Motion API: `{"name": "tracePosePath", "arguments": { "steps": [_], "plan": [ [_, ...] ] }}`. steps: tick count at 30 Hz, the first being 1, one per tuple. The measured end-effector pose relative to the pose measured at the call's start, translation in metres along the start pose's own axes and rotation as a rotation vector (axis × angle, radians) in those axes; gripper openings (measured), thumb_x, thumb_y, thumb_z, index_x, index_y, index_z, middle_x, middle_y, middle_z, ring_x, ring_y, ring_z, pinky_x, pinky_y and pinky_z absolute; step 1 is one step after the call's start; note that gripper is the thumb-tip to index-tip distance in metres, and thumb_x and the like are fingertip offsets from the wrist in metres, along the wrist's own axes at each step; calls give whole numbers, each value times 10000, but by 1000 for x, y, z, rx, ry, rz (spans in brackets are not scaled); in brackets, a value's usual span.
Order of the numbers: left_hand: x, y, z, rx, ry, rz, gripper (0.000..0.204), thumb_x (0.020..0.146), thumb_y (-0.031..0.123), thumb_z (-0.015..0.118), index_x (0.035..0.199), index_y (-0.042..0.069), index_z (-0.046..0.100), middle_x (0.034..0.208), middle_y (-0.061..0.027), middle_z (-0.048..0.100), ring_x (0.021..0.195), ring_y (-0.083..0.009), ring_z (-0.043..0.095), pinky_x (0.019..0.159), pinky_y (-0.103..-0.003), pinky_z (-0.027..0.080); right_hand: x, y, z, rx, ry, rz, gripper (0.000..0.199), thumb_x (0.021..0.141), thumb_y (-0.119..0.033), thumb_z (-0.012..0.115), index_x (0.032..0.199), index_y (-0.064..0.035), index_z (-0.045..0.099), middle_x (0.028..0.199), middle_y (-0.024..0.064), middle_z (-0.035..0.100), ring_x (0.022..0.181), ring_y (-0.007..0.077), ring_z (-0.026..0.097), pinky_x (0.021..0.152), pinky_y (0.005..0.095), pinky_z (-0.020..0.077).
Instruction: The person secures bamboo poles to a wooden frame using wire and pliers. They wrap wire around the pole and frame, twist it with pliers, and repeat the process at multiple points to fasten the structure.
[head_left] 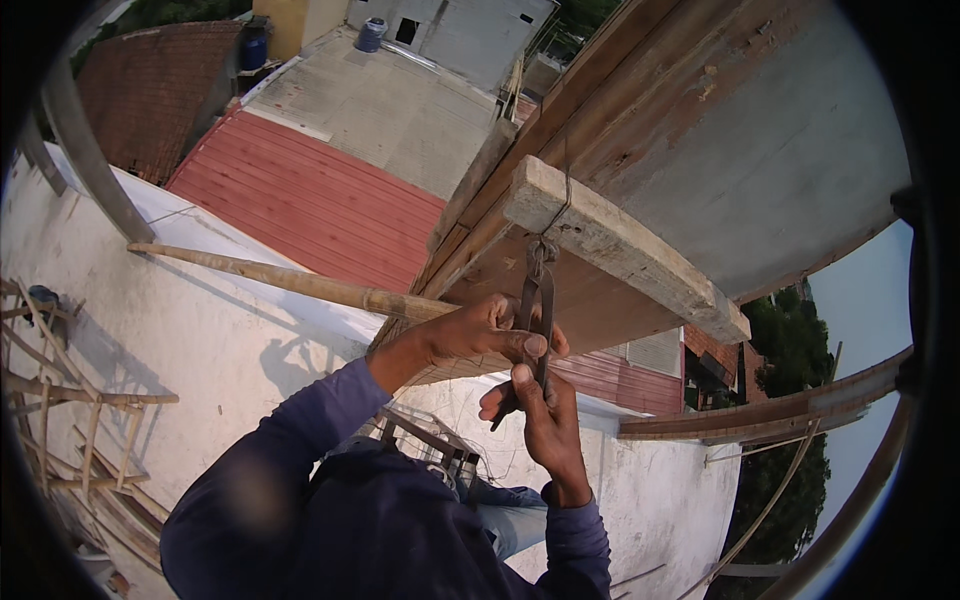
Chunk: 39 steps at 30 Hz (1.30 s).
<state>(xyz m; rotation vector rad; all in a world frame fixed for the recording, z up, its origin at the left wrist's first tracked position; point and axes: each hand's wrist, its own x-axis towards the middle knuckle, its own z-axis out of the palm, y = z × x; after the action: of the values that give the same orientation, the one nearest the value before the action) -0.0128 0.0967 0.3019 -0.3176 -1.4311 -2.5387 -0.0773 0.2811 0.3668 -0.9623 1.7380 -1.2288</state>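
Dark metal pincers (545, 300) hang upright in front of me, jaws uppermost, against a twisted bundle of wire (541, 252). My left hand (500, 332) comes from the left and closes around the pincers' handles, its thumb across them. Below it, my right hand (545, 415) grips the lower handle ends between thumb and fingers. The thin wire (567, 190) loops over a rough wooden beam (625, 245) just above. Whether the jaws bite on the wire is too small to tell.
The beam lies against a large formwork panel (800, 130) with plank edges. A bamboo pole (290, 283) runs in from the left behind my left wrist. Bamboo scaffolding (90, 430) stands at lower left. Far below are a red metal roof (300, 200) and a pale wall (240, 370).
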Motion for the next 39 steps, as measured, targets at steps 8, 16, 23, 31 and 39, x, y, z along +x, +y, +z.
{"name": "tracePosePath", "arguments": {
  "steps": [8, 16, 23, 31, 39],
  "plan": [
    [18, -15, 0, -54, -124, 177, 604, 862, 447, 844, 1255, 12, 696, 1277, -151, 699, 1177, -231, 669, 1033, -414, 528, -2, -42, -2, -237, 71, -59, 475, 1115, -354, 493, 1286, 74, 608, 988, 206, 772, 906, 270, 774, 793, 368, 591],
    [21, -4, 15, -301, -254, 164, 658, 876, 506, 808, 1239, -29, 684, 1289, -200, 689, 1233, -289, 656, 1083, -429, 514, -4, -34, 2, 84, -54, 14, 443, 1119, -384, 487, 1002, 20, 627, 659, 53, 603, 545, 146, 638, 498, 253, 479],
    [14, 15, 53, -125, 133, -179, 611, 1089, 538, 479, 921, -8, 695, 873, -186, 720, 1046, -297, 703, 904, -422, 593, 7, -14, -12, 504, -131, 14, 399, 1014, -276, 698, 1239, -12, 501, 729, 54, 567, 461, 114, 535, 374, 207, 435],
    [47, 2, 93, -128, 418, 104, 556, 1108, 540, 425, 695, 169, 387, 613, -75, 554, 958, -297, 715, 895, -434, 553, -30, -54, -14, -952, 318, -139, 474, 930, -83, 687, 1332, 81, 497, 1045, 259, 657, 873, 434, 684, 756, 488, 537],
    [64, -10, 101, -181, 577, 164, 518, 1124, 460, 434, 709, 153, 385, 580, -53, 501, 852, -259, 703, 843, -406, 550, -6, -29, -29, -1066, 413, -195, 251, 896, -103, 654, 1061, 38, 527, 896, 228, 631, 777, 390, 703, 677, 477, 568]
  ]
}}
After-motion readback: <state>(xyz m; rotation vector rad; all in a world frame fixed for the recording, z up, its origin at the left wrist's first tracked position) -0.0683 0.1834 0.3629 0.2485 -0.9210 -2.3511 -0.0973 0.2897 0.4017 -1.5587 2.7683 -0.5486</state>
